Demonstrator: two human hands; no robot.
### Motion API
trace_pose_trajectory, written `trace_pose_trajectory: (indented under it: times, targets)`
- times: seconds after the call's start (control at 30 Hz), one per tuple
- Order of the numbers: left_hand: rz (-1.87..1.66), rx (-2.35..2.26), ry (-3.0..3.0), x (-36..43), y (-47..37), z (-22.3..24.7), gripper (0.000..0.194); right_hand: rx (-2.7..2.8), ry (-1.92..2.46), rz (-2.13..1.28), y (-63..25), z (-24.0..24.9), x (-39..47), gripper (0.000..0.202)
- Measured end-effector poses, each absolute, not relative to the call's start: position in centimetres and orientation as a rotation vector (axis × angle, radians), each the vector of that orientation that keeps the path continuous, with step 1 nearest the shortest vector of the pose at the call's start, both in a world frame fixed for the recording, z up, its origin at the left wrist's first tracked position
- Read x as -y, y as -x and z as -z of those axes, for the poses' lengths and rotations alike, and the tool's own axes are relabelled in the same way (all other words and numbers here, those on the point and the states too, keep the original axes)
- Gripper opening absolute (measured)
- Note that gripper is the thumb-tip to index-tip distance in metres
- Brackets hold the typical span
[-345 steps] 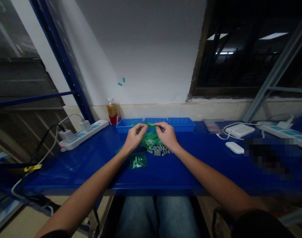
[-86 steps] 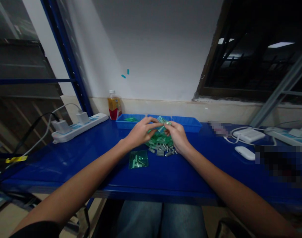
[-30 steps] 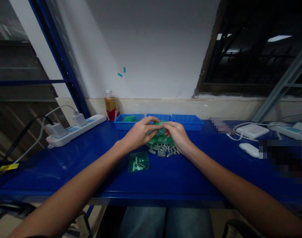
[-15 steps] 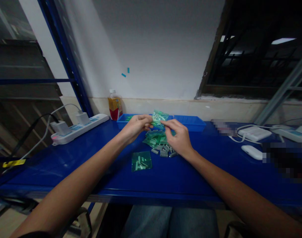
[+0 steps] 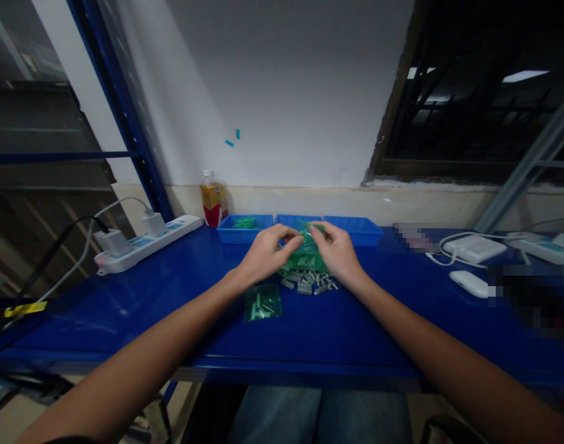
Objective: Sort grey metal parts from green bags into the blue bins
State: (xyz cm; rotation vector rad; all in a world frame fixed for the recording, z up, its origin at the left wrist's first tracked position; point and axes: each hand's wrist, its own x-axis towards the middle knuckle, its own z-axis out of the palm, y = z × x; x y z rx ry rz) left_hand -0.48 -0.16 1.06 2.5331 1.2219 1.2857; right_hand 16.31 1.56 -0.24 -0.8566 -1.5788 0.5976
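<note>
Left hand (image 5: 269, 251): the thumb and the forefinger curve toward each other, with their tips close to the green bag; I cannot tell if they pinch it.
Right hand (image 5: 338, 251): the thumb and the forefinger are pinching the green bag, and the other fingers are curled under.
Green bag (image 5: 306, 235): between the two hands, above the pile; its outline is partly hidden by the fingers.
Pile of green bags (image 5: 304, 264): on the tabletop (image 5: 346, 336), just below the hands.
Metal pieces (image 5: 304, 288): lying loose at the near edge of this pile, some block-shaped and some thin.
Flat green packet (image 5: 263, 302): nearer to the person, at the left of the metal pieces; small pale parts are visible inside.
Left blue bin (image 5: 226, 235): it contains some green packets (image 5: 243, 222).
Middle blue bin (image 5: 286, 218) and right blue bin (image 5: 355, 232): in the same row, behind the hands; the middle one is partly covered.
Bottle (image 5: 212, 202): standing upright near the wall, beside the left bin.
Power strip (image 5: 147, 244): on the left side, with white plugs inserted.
</note>
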Motion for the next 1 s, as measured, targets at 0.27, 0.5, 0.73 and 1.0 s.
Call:
trace_pose_trajectory:
  times: [0.27, 0.5, 0.73, 1.0]
  targets:
    - [-1.225, -1.081, -2.287, -0.8, 1.9, -2.0, 0.023, 1.885, 0.766, -0.301, -16.2, 0.1, -0.4, 0.023]
    - [-1.6, -1.745, -2.388, -4.4, 7.2, -4.5, 0.018, 1.807, 0.907, -0.253, -16.2, 0.8, -1.6, 0.028]
    - [-0.967, -2.13, -2.382, -10.1, 11.9, -3.8, 0.022, 1.984, 0.972, -0.159, -16.6, 1.0, -1.8, 0.017]
    - [-0.997, -2.113, -2.601, -5.8, 6.7, -1.9, 0.044, 2.139, 1.045, -0.012, -17.1, 1.2, -2.3, 0.016]
